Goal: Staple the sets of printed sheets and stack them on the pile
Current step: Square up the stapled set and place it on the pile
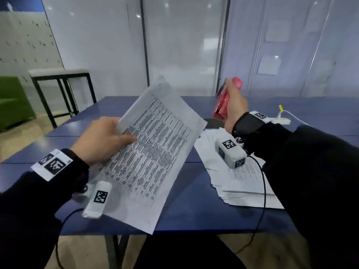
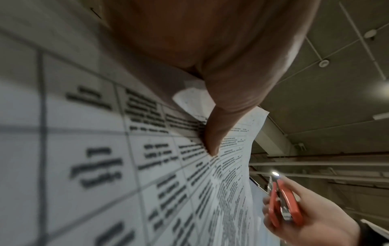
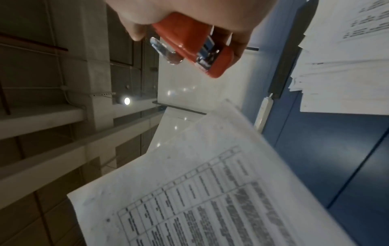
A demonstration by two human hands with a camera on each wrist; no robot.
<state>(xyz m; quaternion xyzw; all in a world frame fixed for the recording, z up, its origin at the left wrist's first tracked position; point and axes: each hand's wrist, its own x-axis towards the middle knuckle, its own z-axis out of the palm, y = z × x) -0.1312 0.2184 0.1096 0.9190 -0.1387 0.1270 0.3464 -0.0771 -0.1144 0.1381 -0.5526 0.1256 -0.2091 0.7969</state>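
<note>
Left hand [image 1: 101,138] pinching a set of printed sheets [image 1: 153,152] at its long left edge, thumb [image 1: 127,138] flat on the printed face, fingers tucked behind the paper. Set lifted clear of the blue worktop [image 1: 190,206], tilted, far corner aimed at about 12 o'clock, near corner down at 6 o'clock over the worktop's front edge. Table of dense text on the top page, too blurred to read. From the left wrist view, thumb [image 2: 214,133] pressed on the gridded page [image 2: 101,149], a small corner of an under-sheet [image 2: 191,99] curling out beside it.

Right hand [image 1: 232,107] up at about 2 o'clock from the set, grip wrapped round a red stapler [image 1: 223,101], held upright and apart from the paper. In the right wrist view, stapler [image 3: 189,45] with its metal mouth slightly gaping, pointed toward the top corner of the set [image 3: 210,191], not touching it. In the left wrist view, the same stapler [image 2: 282,204] enclosed by curled fingers [image 2: 315,221], just beside the sheet's far edge.

Pile of stapled sheets [image 1: 240,183] lying on the worktop at 3 o'clock from the held set, loosely fanned, partly under the right forearm. White power strip [image 1: 279,120] with cord at the worktop's far right, about 1 o'clock. Black-framed stool [image 1: 62,90] and green seat [image 1: 13,101] on the floor at 10 o'clock.
</note>
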